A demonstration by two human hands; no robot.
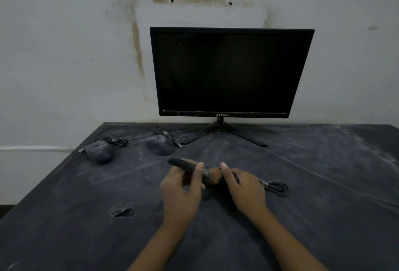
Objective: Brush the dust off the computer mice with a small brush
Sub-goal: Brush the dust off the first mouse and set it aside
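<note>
My left hand (pixel 181 193) grips a small brush (pixel 183 163) by its dark handle, and the orange-brown bristles (pixel 213 175) point right against my right hand (pixel 246 188). My right hand curls over a dark mouse at the middle of the table. The hand hides almost all of that mouse. Its coiled cable (pixel 276 187) trails out to the right. Two more mice lie at the back left, both grey with dust: one (pixel 98 152) near the table's left edge, the other (pixel 160 144) near the monitor stand. Each has a bundled cable behind it.
A black monitor (pixel 226 72), switched off, stands on thin legs at the back against the stained wall. A dark cloth (pixel 323 184) streaked with white dust covers the table. The cloth has a small tear (pixel 123 212) at the front left.
</note>
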